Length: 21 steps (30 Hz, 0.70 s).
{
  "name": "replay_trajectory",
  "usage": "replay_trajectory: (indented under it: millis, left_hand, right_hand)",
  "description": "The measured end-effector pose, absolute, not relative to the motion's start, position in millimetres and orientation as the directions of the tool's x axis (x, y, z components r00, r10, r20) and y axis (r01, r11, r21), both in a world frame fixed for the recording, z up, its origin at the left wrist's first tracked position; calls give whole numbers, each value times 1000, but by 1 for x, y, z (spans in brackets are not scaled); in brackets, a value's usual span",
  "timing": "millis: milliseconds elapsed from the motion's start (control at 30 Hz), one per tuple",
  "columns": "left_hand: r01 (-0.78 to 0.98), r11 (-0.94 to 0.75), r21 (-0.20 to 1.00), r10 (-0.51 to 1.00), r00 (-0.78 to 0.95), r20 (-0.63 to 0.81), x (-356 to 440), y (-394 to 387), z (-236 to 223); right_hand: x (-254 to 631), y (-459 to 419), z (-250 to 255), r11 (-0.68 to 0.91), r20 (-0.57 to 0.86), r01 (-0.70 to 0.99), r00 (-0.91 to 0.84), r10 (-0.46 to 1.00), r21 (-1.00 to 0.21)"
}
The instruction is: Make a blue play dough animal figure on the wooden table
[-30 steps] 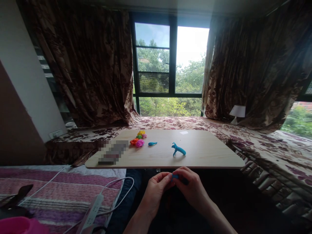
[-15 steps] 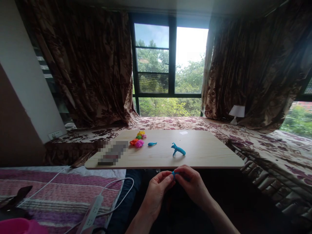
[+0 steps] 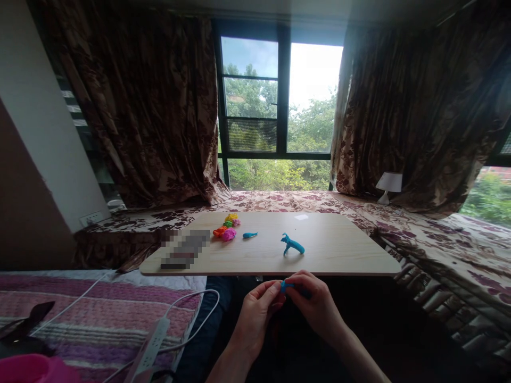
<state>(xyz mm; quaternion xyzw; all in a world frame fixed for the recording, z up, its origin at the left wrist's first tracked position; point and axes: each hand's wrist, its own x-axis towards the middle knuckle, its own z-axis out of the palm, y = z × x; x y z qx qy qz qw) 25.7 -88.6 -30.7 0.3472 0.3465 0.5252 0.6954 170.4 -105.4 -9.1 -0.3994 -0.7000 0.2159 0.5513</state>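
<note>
A small blue clay piece (image 3: 286,286) is pinched between the fingertips of both my hands, just below the near edge of a light wooden table (image 3: 339,250). My left hand (image 3: 257,315) and my right hand (image 3: 315,306) are both closed on it. On the table stands a blue clay figure (image 3: 292,244). Left of it lies a small blue clay bit (image 3: 249,234). Further left sits a cluster of yellow, orange, green and pink clay lumps (image 3: 227,227).
A blurred-out flat object (image 3: 186,249) lies on the table's left part. A white power strip with cable (image 3: 154,340) lies on a striped blanket (image 3: 80,314) at lower left. A small white lamp (image 3: 388,184) stands by the curtains at the window.
My hands have kept kneading the blue piece and risen slightly toward the table edge. Nothing on the table has moved.
</note>
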Motion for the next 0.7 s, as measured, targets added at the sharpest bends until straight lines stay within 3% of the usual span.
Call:
replay_trajectory:
  millis: [200,400,567,700]
  left_hand:
    - [-553,282,784,953,253,-165,25,-86,-37]
    - [-597,372,711,917,356,-181,24,-87,-38]
    - [-603,364,710,928,298,-223,25,-84,-40]
    - [-613,334,716,939,278,-200,25,-83,-39]
  right_hand:
    - [175,-106,-5,555,540,239,-133,831,-797]
    - [178,-95,-17,330,332,-42,-68,941,-943]
    - [172,-98,-18,461,464,116,4,886,-880]
    - [170,-107,-13,518,524,313,-74,849,-796]
